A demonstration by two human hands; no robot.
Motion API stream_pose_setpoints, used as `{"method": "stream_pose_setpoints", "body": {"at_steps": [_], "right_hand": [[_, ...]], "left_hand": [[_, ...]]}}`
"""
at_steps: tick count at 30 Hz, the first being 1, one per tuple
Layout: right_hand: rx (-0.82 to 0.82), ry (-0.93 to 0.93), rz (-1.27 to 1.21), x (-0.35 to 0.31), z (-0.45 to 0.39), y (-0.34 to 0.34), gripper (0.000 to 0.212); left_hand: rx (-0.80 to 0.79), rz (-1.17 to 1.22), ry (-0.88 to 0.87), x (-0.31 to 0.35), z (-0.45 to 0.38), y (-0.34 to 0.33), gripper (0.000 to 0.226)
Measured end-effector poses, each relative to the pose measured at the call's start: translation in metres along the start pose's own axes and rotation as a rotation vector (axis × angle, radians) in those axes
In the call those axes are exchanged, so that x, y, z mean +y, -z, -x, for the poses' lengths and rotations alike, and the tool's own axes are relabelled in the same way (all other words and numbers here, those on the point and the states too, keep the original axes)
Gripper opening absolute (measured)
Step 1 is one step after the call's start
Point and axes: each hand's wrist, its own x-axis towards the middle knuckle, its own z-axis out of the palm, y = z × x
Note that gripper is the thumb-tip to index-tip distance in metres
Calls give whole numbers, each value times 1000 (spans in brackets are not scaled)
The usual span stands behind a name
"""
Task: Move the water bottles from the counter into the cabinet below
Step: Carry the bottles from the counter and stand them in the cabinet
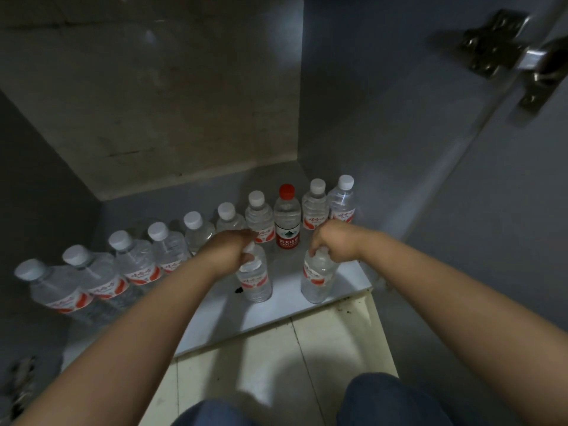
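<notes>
Both my arms reach into the open cabinet (338, 290). My left hand (230, 250) grips the cap end of a clear water bottle (255, 281) that stands upright on the white shelf. My right hand (332, 244) grips the top of a second clear bottle (316, 278), which leans slightly near the shelf's front right edge. Behind them a row of several white-capped bottles (135, 256) runs from front left to back right. One red-capped bottle (287, 219) stands in that row.
The cabinet's right wall (384, 124) is close beside my right hand. A metal door hinge (507, 56) sits at the upper right. Pale floor tiles (276, 348) lie below the shelf edge, and my knees in blue trousers (390, 401) are at the bottom.
</notes>
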Motion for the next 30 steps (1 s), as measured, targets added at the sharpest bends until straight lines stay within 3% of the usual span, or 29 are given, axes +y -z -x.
{"method": "stream_pose_setpoints", "body": {"at_steps": [3,8,18,22,26,30], "right_hand": [[59,-50,-67,2,4,1,47],[145,-337,8,-12,5,-1,47],[141,-316,-78,-14,5,1,33],[96,-333,-21,-6,4,9,12],[127,-385,-59,22,2,11,39],[137,-447,-69,42,-5,9,38]], "left_hand": [[35,-22,-44,5,-5,-5,60],[80,-22,-45,5,-4,-17,60],[116,-160,18,15,-1,-15,62],[81,-288,71,24,-7,-8,38],[68,-333,-19,37,-17,-11,32],[57,-319,-51,45,-24,-16,32]]}}
